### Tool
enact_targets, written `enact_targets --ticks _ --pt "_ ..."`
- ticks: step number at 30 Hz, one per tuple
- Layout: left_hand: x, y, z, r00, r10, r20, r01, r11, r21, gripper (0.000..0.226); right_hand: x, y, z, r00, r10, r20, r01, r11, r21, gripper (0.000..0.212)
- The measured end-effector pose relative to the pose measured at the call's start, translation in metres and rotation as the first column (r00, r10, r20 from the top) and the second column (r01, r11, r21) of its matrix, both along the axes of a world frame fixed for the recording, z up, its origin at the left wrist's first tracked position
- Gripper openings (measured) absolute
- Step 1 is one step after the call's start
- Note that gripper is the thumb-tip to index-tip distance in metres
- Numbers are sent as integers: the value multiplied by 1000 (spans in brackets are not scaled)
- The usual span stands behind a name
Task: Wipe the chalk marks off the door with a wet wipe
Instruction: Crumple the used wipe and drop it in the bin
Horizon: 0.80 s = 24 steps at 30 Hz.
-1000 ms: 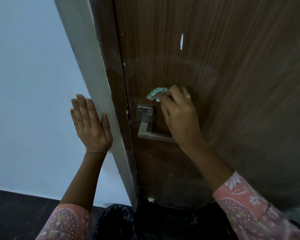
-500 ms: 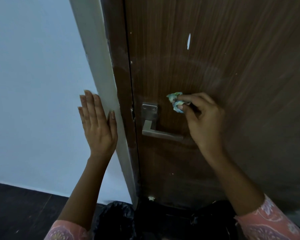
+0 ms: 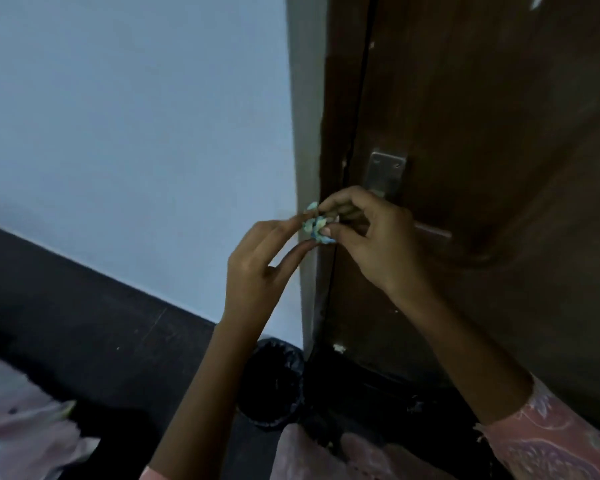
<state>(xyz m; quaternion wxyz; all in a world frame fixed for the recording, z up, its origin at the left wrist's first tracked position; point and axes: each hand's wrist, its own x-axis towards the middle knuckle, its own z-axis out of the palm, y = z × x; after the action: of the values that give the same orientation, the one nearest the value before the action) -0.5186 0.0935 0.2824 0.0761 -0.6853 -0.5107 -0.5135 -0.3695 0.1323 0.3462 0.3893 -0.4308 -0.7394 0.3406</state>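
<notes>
Wet wipe (image 3: 316, 224): crumpled into a small blue-green wad, held off the door (image 3: 499, 133), level with the frame edge (image 3: 307, 133). Pinched between thumb and fingertips of the right hand (image 3: 371, 237); also touched by the fingertips of the left hand (image 3: 257, 268). Metal handle plate (image 3: 386, 171) seen just above the right hand. Black-lined bin (image 3: 274, 382) noted on the floor below.

Dark brown wood-grain door (image 3: 499, 133), smooth with a low sheen. Brushed metal handle plate (image 3: 386, 171), dull grey. Matt painted wall (image 3: 136, 116), pale and flat. Crumpled, soft-looking wet wipe (image 3: 316, 226), blue-green smudges. Crinkly glossy black plastic bin liner (image 3: 274, 379). Patterned pink cloth sleeve (image 3: 548, 441).
</notes>
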Motion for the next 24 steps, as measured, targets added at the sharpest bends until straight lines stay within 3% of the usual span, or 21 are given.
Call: enact_targets --ticks 8,13,16,20,24 --pt "-28 -57 -52 950 238 202 -155 922 -355 16 -55 -15 -65 979 151 139 -137 985 -109 11" --pt "-39 -76 -93 822 389 417 -60 786 -615 11 -81 -20 -119 937 216 273 -152 959 -238 15" --pt "-45 -82 -121 806 467 365 -65 681 -729 9 -93 -22 -148 900 248 359 -83 905 -418 15" --pt "-53 -83 -150 825 503 257 -58 527 -848 17 -108 -23 -179 852 292 434 -21 848 -530 14" --pt "-54 -86 -170 771 569 285 35 409 -912 20 -114 -24 -208 847 290 445 55 786 -616 15"
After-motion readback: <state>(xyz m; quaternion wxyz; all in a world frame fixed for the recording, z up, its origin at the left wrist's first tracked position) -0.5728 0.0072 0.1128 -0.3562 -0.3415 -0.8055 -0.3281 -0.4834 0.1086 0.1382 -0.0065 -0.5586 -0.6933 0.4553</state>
